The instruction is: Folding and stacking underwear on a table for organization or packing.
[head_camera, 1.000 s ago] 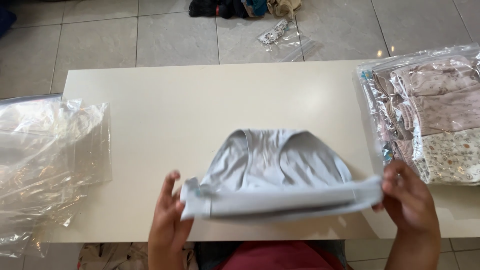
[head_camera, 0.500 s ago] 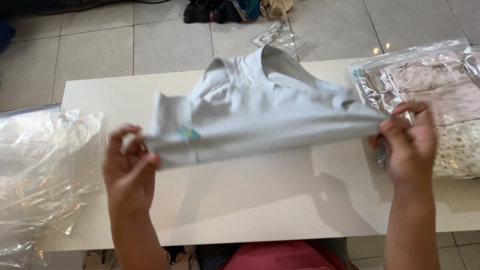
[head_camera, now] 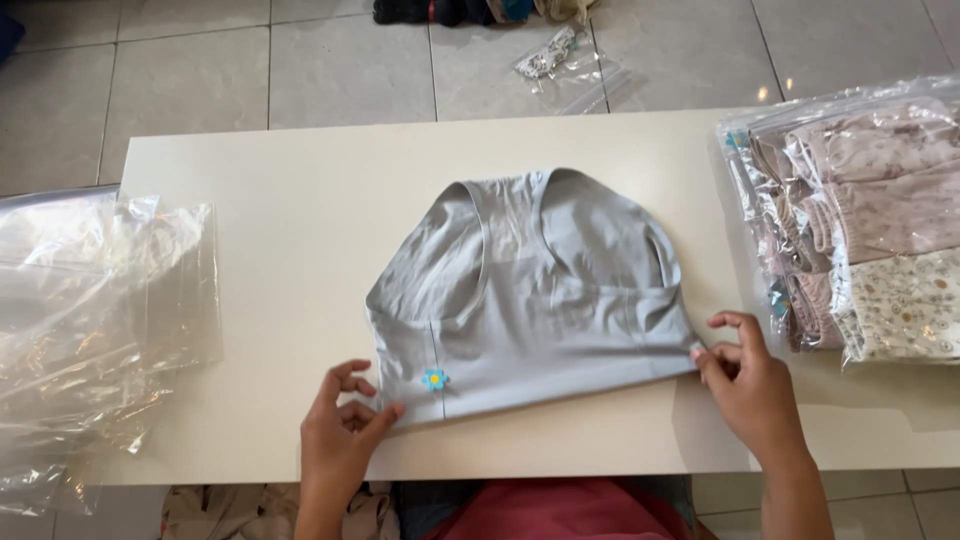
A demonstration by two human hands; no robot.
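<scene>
1. Grey stretch top (head_camera: pixel 530 290) lies flat at the middle of the cream table (head_camera: pixel 250 200), hem towards the person; a small blue flower tag (head_camera: pixel 435 379) sits on the hem.
2. Looks light, soft and limp; best held at the hem corners.
3. Left hand (head_camera: pixel 345 435) pinches the hem corner near the tag.
4. Right hand (head_camera: pixel 750 385) pinches the opposite hem corner.
5. Bagged floral garments (head_camera: pixel 860 220) lie right of the top, empty clear bags (head_camera: pixel 90 320) left of it.

The left hand (head_camera: pixel 345 425) and right hand (head_camera: pixel 748 378) are held low and apart, fingers curled, thumbs pinched to forefingers.
</scene>
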